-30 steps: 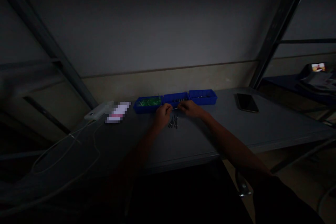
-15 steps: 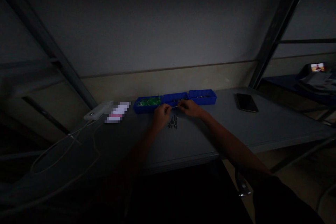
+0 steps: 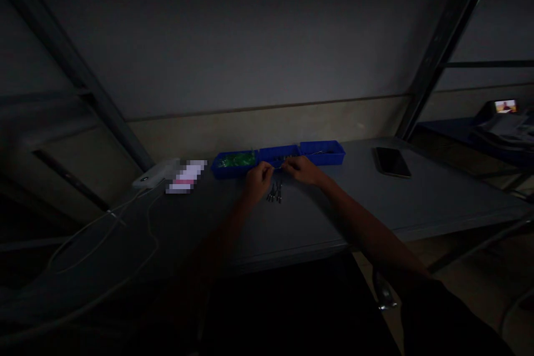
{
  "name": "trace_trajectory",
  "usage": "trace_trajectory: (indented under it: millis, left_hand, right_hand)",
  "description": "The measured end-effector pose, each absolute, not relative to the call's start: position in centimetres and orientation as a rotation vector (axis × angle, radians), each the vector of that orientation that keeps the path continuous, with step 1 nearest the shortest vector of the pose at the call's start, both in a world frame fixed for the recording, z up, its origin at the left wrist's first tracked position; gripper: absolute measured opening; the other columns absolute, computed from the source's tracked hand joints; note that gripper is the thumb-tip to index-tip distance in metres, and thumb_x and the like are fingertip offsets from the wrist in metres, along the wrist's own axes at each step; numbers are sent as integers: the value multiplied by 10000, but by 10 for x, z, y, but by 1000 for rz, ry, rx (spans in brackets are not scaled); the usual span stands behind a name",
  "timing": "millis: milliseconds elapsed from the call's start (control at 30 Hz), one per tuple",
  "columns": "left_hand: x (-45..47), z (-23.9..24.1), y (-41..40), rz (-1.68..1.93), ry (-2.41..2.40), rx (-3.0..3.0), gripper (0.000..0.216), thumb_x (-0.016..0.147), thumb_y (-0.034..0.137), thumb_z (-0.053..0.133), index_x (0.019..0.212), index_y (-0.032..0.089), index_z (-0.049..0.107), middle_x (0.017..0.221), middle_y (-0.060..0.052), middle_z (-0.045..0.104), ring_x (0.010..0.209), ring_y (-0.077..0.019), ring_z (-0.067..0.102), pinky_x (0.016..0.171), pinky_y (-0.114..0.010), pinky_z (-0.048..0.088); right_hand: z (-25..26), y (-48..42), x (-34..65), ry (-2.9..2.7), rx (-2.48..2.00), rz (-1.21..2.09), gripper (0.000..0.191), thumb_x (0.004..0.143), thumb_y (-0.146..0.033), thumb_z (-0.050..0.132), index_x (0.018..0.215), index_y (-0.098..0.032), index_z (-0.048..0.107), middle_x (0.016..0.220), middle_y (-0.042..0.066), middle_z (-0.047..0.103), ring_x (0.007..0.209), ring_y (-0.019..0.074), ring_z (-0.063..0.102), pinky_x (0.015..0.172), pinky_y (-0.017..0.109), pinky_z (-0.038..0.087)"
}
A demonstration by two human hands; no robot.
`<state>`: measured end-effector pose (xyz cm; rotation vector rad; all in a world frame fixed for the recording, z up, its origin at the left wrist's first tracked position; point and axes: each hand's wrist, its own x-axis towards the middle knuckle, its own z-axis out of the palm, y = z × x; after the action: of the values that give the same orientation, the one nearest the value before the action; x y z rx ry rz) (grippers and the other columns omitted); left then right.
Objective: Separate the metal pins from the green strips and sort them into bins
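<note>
My left hand and my right hand face each other above the table, both closed in a pinch. Between their fingertips shows a small, thin metal piece, too dark and small to name further. Just below on the tabletop lie several slim metal pieces in a loose group. Behind my hands stand three blue bins in a row: the left bin holds green material in clear plastic, the middle bin small metal parts, and the right bin a few thin dark pieces.
On the right of the grey table lies a dark phone. To the left are a white box-shaped device with cables and a blurred-out bright screen. Metal posts flank the table, and a wall stands behind.
Both hands stay nearly in place, still pinching over the loose pieces. The thin piece between them shows less than before. The view has shifted very slightly.
</note>
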<state>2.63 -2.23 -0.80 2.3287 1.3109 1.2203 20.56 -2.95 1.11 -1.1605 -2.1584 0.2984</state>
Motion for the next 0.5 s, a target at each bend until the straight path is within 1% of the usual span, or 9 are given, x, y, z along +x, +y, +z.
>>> trace_trajectory:
  millis: [200, 267, 367, 433, 500]
  left_hand:
    - [27, -9, -23, 1121, 1411, 2344, 274, 890, 303, 357, 747, 183, 558, 627, -4, 593, 593, -133, 553, 570, -230, 391]
    - [26, -9, -23, 1054, 1432, 2330, 241, 870, 308, 403, 746, 185, 570, 641, -8, 614, 608, -137, 570, 585, -234, 404]
    - [24, -11, -25, 866, 1492, 2349, 179, 789, 352, 540, 743, 193, 608, 694, -26, 655, 654, -158, 601, 600, -245, 416]
    - [22, -12, -27, 731, 1536, 2409, 204, 723, 402, 611, 704, 201, 634, 712, -41, 668, 668, -182, 610, 606, -264, 418]
    - [21, -13, -29, 659, 1564, 2472, 225, 692, 426, 633, 661, 203, 648, 712, -55, 673, 681, -201, 616, 620, -281, 422]
  right_hand:
    - [12, -26, 209, -2129, -1225, 258, 277, 858, -299, 436, 706, -132, 597, 606, -11, 539, 563, 94, 459, 541, 206, 286]
    - [12, -22, 220, -2021, -1358, 179, 300, 862, -322, 427, 709, -137, 607, 620, 6, 565, 571, 108, 478, 551, 216, 299]
    - [10, -15, 245, -1648, -1629, 34, 324, 864, -373, 416, 803, -145, 637, 725, 61, 632, 662, 154, 544, 602, 238, 339]
    - [9, -13, 261, -1385, -1764, -38, 353, 849, -421, 428, 877, -143, 643, 775, 95, 651, 715, 185, 570, 631, 255, 364]
    - [8, -12, 271, -1235, -1825, -74, 401, 833, -468, 437, 898, -131, 644, 792, 124, 658, 730, 206, 581, 639, 269, 380]
